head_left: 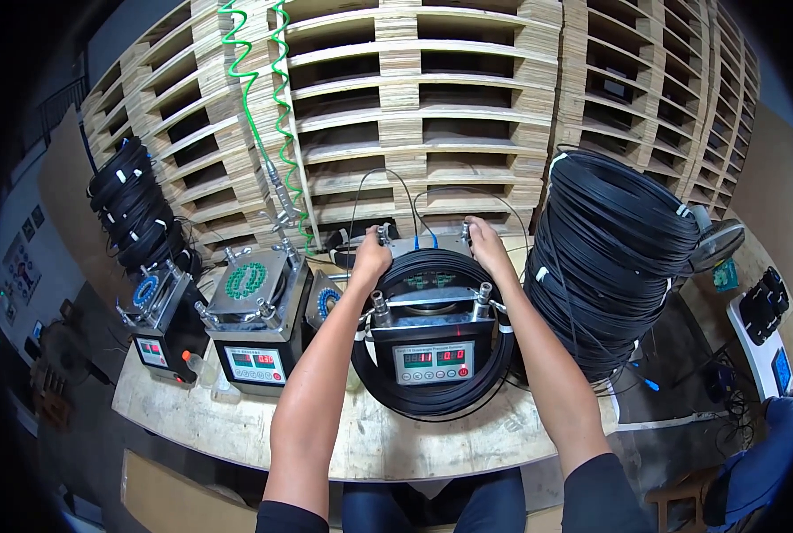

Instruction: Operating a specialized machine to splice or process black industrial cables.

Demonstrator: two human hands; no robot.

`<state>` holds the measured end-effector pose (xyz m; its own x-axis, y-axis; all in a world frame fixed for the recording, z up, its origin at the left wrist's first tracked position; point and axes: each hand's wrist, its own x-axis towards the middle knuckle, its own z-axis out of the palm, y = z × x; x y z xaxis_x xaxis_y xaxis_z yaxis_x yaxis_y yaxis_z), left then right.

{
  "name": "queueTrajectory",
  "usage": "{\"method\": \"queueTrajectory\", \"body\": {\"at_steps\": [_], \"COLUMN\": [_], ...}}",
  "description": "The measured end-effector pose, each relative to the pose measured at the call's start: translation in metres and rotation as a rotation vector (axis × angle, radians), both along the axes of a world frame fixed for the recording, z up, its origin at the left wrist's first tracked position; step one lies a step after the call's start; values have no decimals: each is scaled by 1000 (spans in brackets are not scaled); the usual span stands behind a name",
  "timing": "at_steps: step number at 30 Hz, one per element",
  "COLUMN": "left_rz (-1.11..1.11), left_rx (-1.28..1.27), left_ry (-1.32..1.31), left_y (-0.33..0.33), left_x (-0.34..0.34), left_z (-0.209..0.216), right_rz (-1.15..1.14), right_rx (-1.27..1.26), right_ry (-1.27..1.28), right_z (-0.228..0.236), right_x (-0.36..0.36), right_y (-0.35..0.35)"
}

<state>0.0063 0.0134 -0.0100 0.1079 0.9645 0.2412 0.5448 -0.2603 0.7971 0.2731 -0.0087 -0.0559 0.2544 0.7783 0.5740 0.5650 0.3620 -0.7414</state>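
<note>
Both my arms reach forward over a polishing machine (434,362) with a black front and a lit red and green display. My left hand (372,258) is closed on a metal clamp knob (383,234) at its far left corner. On the far right corner, my right hand (489,246) has its fingers closed on a matching clamp knob (466,233). A thick coil of black cable (432,404) hangs around the machine, between my forearms. Two blue connectors (434,240) stand at its back edge, with thin black cable rising from them. My fingertips are partly hidden.
Two similar machines (253,360) (152,352) stand left, with a small orange-capped bottle (192,361) between them. A tall stack of black cable coils (596,266) rises close by my right arm; another (134,209) is far left. Green air hoses (247,80) hang before wooden pallets (467,93).
</note>
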Motion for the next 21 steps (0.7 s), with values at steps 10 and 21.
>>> {"method": "queueTrajectory", "body": {"at_steps": [10,21], "left_rz": [21,16], "left_rx": [-38,-31], "left_ry": [-104,-44], "left_y": [-21,-7], "left_x": [-9,-6], "left_z": [13,3], "right_rz": [-83,-17], "right_rx": [-298,-259], "right_ry": [91,44], "right_z": [44,25], "right_x": [-33,-18], "right_y": [-43,-27]}}
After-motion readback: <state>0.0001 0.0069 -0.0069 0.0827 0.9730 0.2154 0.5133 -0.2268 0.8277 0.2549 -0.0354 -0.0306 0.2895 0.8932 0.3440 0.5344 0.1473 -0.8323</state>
